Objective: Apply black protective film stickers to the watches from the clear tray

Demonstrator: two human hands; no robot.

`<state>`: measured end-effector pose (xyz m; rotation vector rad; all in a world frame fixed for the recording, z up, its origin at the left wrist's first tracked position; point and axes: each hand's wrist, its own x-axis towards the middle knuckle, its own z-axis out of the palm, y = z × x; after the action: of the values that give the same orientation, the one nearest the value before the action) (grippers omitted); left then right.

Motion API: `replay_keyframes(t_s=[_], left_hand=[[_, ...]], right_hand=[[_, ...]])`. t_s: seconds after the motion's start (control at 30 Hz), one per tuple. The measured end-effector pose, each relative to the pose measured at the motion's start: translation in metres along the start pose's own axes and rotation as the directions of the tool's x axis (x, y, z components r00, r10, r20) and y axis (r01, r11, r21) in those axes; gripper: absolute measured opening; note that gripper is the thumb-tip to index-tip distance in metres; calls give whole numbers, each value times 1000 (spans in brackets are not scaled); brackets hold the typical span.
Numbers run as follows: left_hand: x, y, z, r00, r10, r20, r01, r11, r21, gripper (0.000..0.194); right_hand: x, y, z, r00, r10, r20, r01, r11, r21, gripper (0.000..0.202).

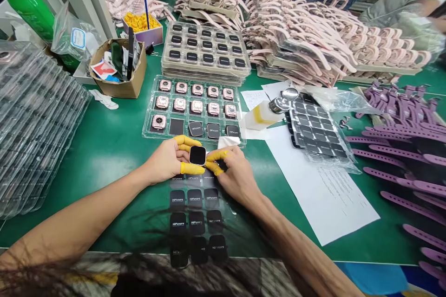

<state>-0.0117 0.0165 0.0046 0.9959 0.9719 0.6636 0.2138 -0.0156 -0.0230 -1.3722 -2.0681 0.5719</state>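
My left hand (170, 158), with yellow finger cots on thumb and finger, grips a square smartwatch body (198, 155) by its edges, black screen facing up. Close against the watch's right edge is my right hand (233, 167), its yellow-capped fingers drawn together; what they pinch is hidden. A white cloth (229, 141) shows just behind that hand. Below both hands lies a sheet of black square screen films (194, 198) printed "HiFuture". Beyond them sits a clear tray (148, 120) with watch bodies, most back side up, and several film-covered ones in its front row.
Stacked clear trays (38, 130) rise at left. Behind are a cardboard box (118, 88), yellow finger cots (137, 21) and filled trays (205, 72). A pump bottle (261, 116), paper (324, 195), bagged films (317, 125), pink straps (296, 32) and purple straps (400, 148) occupy the right.
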Motion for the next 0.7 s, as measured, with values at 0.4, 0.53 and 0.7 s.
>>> replay_keyframes(t_s=[0.4,0.53,0.7], left_hand=[[-6,-9,12,988,98,-120,-70,973,218,56],[-6,-7,14,984,129,-124,-80,938,337,51],[-5,-6,14,984,145,-108,-88,906,414,52]], right_hand=[[20,-29,-22,846,507,167,-426,453,783,41],[21,-36,8,757,636,151,-463,358,811,50],[12,-33,14,766,633,112,-454,409,792,43]])
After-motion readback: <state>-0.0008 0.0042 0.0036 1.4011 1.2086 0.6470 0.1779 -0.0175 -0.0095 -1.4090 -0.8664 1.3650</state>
